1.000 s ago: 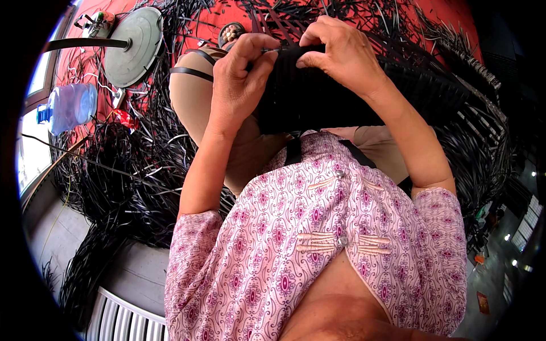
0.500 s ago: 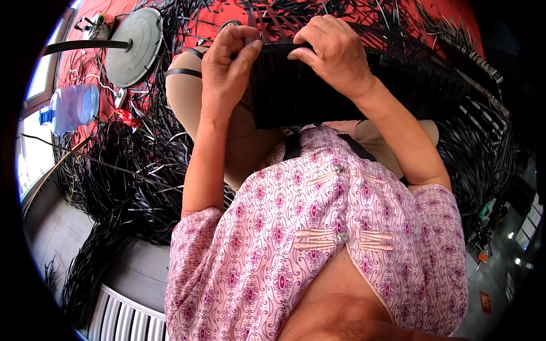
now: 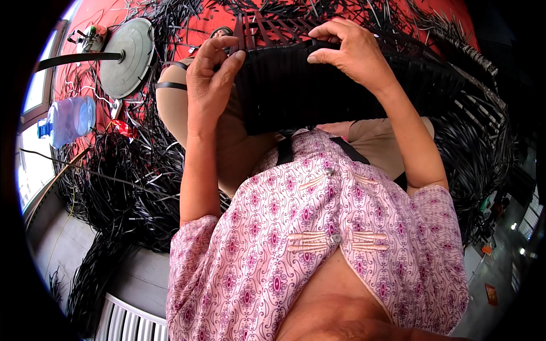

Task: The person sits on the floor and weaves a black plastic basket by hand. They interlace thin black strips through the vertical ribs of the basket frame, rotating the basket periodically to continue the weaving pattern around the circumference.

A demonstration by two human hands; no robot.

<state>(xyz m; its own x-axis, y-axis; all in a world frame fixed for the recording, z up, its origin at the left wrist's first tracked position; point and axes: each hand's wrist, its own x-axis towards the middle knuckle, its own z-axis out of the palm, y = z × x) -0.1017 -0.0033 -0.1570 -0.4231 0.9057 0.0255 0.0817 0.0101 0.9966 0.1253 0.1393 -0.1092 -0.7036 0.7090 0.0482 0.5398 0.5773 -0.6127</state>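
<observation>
A black woven piece made of flat strips lies across my lap, with loose dark brown strips standing out past its far edge. At that edge's left end, my left hand has its fingers curled and its thumb close to the forefinger; whatever lies between them is too dark to make out. My right hand is farther right along the same edge. Its thumb and fingers are parted, with the dark edge showing in the gap.
Heaps of loose black strips surround me on the red floor covering. To the left are a round grey base with a curved black arm, a clear blue water jug and a small red packet. White slats show at lower left.
The right hand's thumb and fingers have spread apart, and that hand sits slightly farther right. My left hand has shifted a little left and nearer. The woven piece has barely moved.
</observation>
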